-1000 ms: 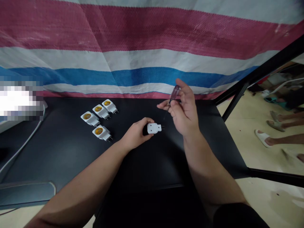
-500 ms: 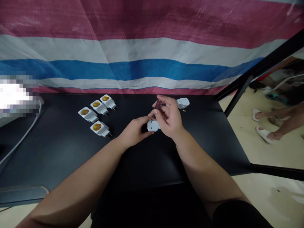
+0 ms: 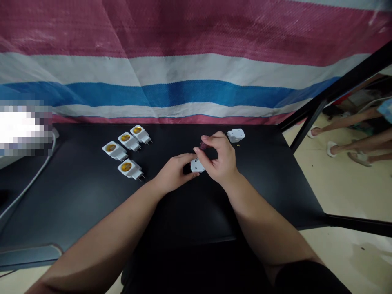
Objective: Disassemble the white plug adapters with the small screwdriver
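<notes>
My left hand (image 3: 175,173) grips a white plug-in lamp socket (image 3: 197,165) by its sides, thumb and fingers around it, its back with small screw holes facing up. In my right hand (image 3: 219,157) is a screwdriver with a dark red handle (image 3: 203,145), pinched between thumb and fingers. Its shaft points down at the socket's back; the tip is partly hidden by my thumb. Behind my right hand lies another white plug-in socket (image 3: 236,135), back side up, with a tiny brass-coloured piece (image 3: 238,145) in front of it.
Several white sockets with golden inner sleeves (image 3: 130,168) lie to the left on the black table (image 3: 79,204). A white cable (image 3: 33,179) runs along the left side. A striped sheet (image 3: 183,94) hangs behind, and a black metal frame (image 3: 306,126) stands right, with another person's legs (image 3: 355,145) beyond.
My right hand has tipped lower and closer over the socket, the screwdriver handle dropping with it. My left hand keeps its hold. The other person's legs have shifted, and the view has tilted slightly.
</notes>
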### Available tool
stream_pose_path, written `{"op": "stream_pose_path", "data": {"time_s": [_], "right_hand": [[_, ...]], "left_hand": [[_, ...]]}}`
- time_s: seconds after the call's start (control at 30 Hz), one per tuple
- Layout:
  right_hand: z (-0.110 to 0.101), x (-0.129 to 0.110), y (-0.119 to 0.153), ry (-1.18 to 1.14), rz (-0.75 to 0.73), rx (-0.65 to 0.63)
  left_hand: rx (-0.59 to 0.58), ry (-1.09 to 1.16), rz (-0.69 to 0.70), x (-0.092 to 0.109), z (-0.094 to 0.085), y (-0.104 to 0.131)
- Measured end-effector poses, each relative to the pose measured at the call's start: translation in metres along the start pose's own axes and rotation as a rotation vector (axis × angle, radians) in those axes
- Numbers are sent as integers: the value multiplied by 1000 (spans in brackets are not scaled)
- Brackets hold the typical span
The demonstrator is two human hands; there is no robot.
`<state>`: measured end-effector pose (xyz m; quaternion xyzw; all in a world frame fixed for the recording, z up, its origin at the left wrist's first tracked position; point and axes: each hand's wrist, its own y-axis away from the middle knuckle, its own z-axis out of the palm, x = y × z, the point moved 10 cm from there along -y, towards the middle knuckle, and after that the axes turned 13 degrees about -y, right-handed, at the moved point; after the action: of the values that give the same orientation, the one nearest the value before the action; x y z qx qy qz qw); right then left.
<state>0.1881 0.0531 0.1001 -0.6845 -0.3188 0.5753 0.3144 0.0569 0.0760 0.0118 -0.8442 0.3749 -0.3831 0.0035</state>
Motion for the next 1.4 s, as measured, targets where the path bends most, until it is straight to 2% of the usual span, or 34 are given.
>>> {"op": "stream_pose_path", "data": {"time_s": [0.13,0.33,0.5,0.57,0.67,0.77,0.97,1.2,1.3,1.4], "right_hand": [[-5,2,-2,-101,53,31],[5,-1,-1,-302,124,-123],[27,20,6,-588,439,-248],[36,28,11,-755,527,-218],[42,33,14,-918,538,-116],[46,32,16,-909,551,-128],[42,37,17,-903,641,-88],[42,27,13,-866,501,-72],[38,31,15,-808,529,-33],[38,31,18,-866,533,5]], "left_hand": [[-5,9,15,2,0,1],[-19,51,59,5,1,3],[-41,37,59,5,1,3],[-43,40,49,5,1,2],[-55,51,56,6,3,3],[-41,62,71,7,3,3],[-64,59,76,10,3,2],[-38,53,97,10,2,3],[-47,43,96,12,2,2],[-57,55,106,14,2,2]]}}
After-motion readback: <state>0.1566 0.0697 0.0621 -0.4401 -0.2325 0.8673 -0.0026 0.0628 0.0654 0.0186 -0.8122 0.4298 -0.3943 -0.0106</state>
